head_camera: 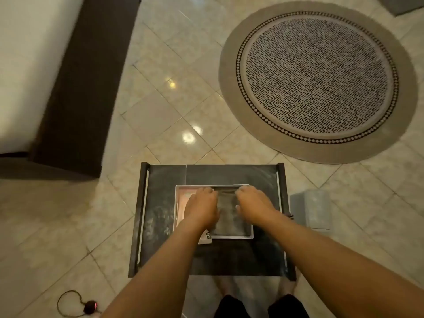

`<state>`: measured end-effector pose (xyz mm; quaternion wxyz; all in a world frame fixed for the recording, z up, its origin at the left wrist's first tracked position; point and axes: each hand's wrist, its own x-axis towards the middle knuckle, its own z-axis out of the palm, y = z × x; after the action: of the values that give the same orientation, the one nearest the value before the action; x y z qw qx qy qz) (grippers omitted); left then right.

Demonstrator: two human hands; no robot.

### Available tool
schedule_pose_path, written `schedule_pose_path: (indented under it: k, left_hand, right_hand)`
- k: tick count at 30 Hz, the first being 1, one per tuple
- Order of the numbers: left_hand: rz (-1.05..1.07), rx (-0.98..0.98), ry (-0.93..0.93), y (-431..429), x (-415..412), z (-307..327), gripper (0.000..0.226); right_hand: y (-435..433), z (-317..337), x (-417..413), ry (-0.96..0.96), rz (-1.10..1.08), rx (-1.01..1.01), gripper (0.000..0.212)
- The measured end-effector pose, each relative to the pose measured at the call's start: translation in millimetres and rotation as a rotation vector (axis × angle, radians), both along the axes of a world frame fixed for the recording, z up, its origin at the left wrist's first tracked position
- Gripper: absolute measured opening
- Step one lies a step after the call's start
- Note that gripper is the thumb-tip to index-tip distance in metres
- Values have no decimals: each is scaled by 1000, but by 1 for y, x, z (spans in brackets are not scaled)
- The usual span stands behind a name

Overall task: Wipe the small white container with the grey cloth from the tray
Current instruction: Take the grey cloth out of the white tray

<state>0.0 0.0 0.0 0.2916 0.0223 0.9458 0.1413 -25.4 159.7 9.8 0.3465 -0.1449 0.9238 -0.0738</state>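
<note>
Head view, tray [231, 236] holding grey cloth [226, 210]

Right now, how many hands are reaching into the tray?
2. The left hand is over the tray's left part, and the right hand over its right part, both on the grey cloth.

Grey cloth [226, 214] lying flat in shallow white-rimmed tray [231, 236], small white container unseen

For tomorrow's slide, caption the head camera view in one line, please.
Left hand and right hand reach into the tray onto the grey cloth on a small dark table.
</note>
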Motion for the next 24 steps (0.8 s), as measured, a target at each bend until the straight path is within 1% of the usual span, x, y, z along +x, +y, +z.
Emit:
schedule_pose_path:
  k: [1, 4, 6, 8, 10, 13, 15, 17, 20, 22, 24]
  left_hand:
    - [-27, -12, 0, 2, -2, -6, 32]
    - [-70, -58, 77, 7, -6, -24, 28]
    - [-115, -81, 83, 10, -8, -33, 30]
    - [-167, -104, 88, 10, -11, -38, 36]
    - [-191, -106, 88, 10, -12, -45, 38]
    - [-192, -96, 124, 14, -12, -51, 28]
    - [-204, -86, 172, 16, -11, -56, 25]
    - [-212, -86, 217, 19, -10, -62, 23]
    - [-215, -73, 232, 23, -9, -66, 25]
    - [-196, -71, 206, 26, -10, -67, 29]
    - [-180, -55, 161, 27, -10, -64, 27]
  right_hand:
    - [-1, -7, -1, 15, 25, 19, 33]
    - [-4, -28, -2, 103, 84, 88, 31]
    - [-8, -40, 0, 114, 113, 154, 34]
    - [-12, -46, 1, 148, 122, 198, 37]
    - [-15, -52, 2, 193, 123, 231, 36]
    - [-20, -61, 4, 257, 120, 249, 26]
    - [-22, -66, 6, 271, 107, 267, 26]
    - [-23, -72, 8, 270, 81, 269, 26]
    - [-25, -73, 9, 246, 37, 214, 25]
    - [-24, -72, 10, 234, 19, 175, 24]
    - [-22, -67, 10, 215, -8, 124, 23]
